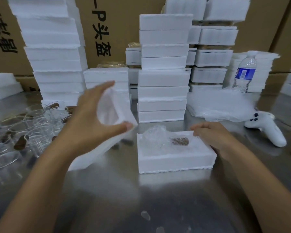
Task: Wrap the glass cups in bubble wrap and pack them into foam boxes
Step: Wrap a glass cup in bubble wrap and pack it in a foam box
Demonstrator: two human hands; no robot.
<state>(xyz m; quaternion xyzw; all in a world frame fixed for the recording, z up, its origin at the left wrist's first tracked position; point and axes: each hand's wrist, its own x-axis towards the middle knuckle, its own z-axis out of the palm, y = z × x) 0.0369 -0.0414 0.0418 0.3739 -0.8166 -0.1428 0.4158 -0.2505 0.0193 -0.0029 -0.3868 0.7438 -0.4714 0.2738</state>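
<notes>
A white foam box half (173, 161) lies open on the steel table. In its hollow rests a glass cup wrapped in bubble wrap (155, 137), its brown handle showing. My right hand (210, 134) rests on the box's right rim with fingers curled over the edge. My left hand (92, 118) grips a second foam half (114, 115) between thumb and fingers, holding it tilted in the air left of the box. Unwrapped glass cups (23, 130) with brown handles crowd the table's left side. A pile of bubble wrap sheets (220, 105) lies at the right.
Tall stacks of foam boxes (163, 68) stand behind the open box, with more stacks left and right before cardboard cartons. A water bottle (244, 73) stands at the back right. A white controller (267, 128) lies on the table at the right.
</notes>
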